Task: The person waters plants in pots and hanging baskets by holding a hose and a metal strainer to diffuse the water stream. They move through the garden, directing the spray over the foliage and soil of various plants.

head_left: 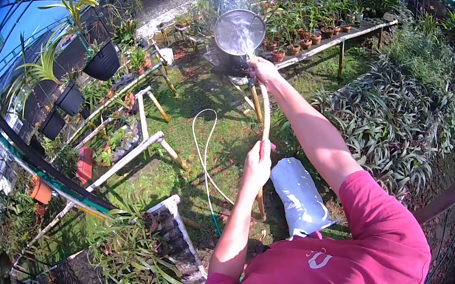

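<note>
My right hand (262,71) is wrapped round a pale garden hose (265,114) near its outlet end. Lower down, my left hand (257,164) is closed on the same hose. Water sprays from the hose end into a round mesh sieve (229,24) that is tilted towards me, and droplets fly up beyond it. A dark container (230,62) shows just below the sieve, at the corner of a plant bench (308,54). The sieve stands a short way past my right hand.
Small potted plants (305,43) line the bench. A loop of thin hose (205,163) lies on the grass beside a white sack (300,193). Hanging pots (102,62) and wooden racks (125,169) stand at left. Dense leafy plants (381,125) fill the right side.
</note>
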A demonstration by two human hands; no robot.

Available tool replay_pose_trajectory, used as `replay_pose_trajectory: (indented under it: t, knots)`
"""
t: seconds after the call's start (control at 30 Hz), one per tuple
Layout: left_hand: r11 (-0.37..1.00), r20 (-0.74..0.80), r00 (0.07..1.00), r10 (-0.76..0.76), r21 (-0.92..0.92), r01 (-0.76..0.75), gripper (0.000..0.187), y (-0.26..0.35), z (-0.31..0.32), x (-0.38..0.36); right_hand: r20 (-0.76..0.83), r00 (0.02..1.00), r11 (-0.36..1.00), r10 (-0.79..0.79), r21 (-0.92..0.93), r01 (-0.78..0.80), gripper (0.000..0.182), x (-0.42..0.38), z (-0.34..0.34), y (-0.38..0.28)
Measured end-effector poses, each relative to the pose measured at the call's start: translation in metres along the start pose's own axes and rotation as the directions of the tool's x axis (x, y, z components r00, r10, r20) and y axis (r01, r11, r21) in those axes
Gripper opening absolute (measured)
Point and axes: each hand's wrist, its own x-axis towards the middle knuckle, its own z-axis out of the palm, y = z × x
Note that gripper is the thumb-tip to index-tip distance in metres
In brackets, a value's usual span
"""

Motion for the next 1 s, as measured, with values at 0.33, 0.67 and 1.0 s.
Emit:
replay_pose_trajectory:
  t: [0.33,0.67,1.0]
  knots:
    - [0.964,0.097,0.984,-0.150,-0.206,0.167,0.027,-0.072,0.011,-0.095,-0.049,0.998,0.998,0.050,0.033,-0.049,0.005,-0.094,-0.031,0.097]
    - [0.881,0.189,0.956,-0.226,-0.378,0.283,0.031,-0.099,-0.003,-0.200,-0.175,0.980,0.981,0.092,-0.153,-0.119,0.008,-0.206,-0.022,0.127]
    - [0.915,0.244,0.945,-0.219,-0.285,0.285,0.032,-0.100,-0.003,-0.268,-0.233,0.971,0.994,0.045,-0.088,-0.067,0.020,-0.275,-0.023,0.129]
